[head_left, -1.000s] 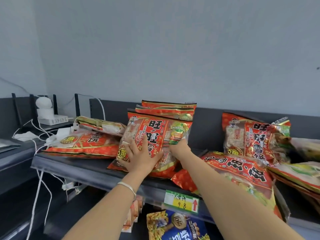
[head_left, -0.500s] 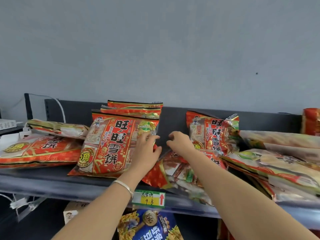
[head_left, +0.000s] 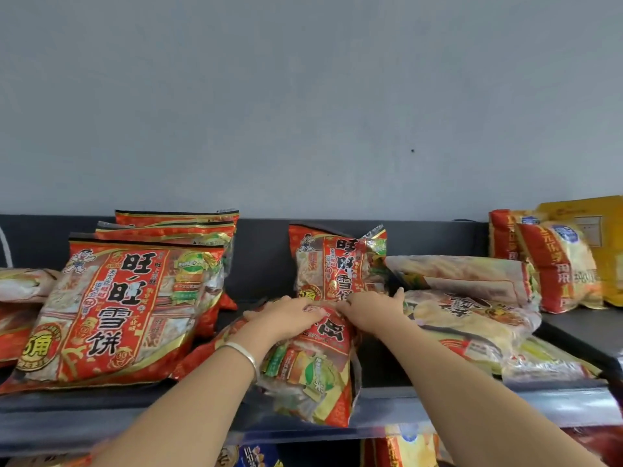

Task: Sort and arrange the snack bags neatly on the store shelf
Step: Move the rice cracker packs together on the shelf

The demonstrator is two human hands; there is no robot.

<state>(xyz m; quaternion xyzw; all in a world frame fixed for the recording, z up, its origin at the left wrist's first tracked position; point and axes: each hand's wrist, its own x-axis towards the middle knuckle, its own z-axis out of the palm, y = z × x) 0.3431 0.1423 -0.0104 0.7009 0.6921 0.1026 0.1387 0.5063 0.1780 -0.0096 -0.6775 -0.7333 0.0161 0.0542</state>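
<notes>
A: We log both hands on one bag. The left hand (head_left: 286, 318) and the right hand (head_left: 371, 311) lie on the far end of the flat snack bag (head_left: 310, 365) at lower centre of the frame.

B: State of the fingers?

A: Left fingers (head_left: 303, 310) curl over the bag's top edge, closed on it. Right hand presses beside them, thumb (head_left: 399, 293) lifted; we cannot tell whether its fingers wrap under the edge or only rest on top.

B: Where does the bag sit?

A: On the shelf (head_left: 438, 409), lying down, its near end overhanging the front lip. We judge that is why both hands take the far edge: to tip it upright.

B: Into which spot?

A: Likely the gap at centre, between the standing row (head_left: 135, 305) at left of the frame and the single upright bag (head_left: 337, 264) just behind the hands. Those lean on the back panel (head_left: 263, 257), faces forward.

B: What remains?

A: The toppled pile (head_left: 472, 318) at right of the frame lies flat and stacked. Yellow bags (head_left: 573, 264) stand at far right, a different product.

B: Risk?

A: The slack film may slide off the lip.
</notes>
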